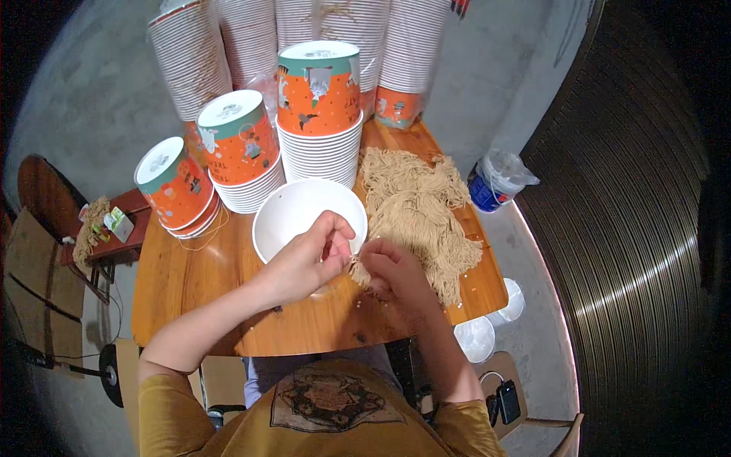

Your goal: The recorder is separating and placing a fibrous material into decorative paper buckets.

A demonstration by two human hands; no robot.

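Our left hand [308, 263] and right hand [397, 276] seem pinching one tiny thing [353, 260], cups [318, 103] stacked, yarn [419, 221] apparently remaining toward the tabletop's [194, 270] right edge.

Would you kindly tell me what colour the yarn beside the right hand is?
The yarn is light tan, best seen in the head view.

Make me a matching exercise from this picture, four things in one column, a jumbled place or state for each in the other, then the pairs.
1. Plain white tub
2. Tan strands
3. Blue-and-white bucket
4. Top tub of the front row's rightmost stack

A. Off the table, to its right
B. Orange and green, upside down
C. Open side up, partly behind the left hand
D. Heaped on the table's right side

Pairs: 1-C, 2-D, 3-A, 4-B
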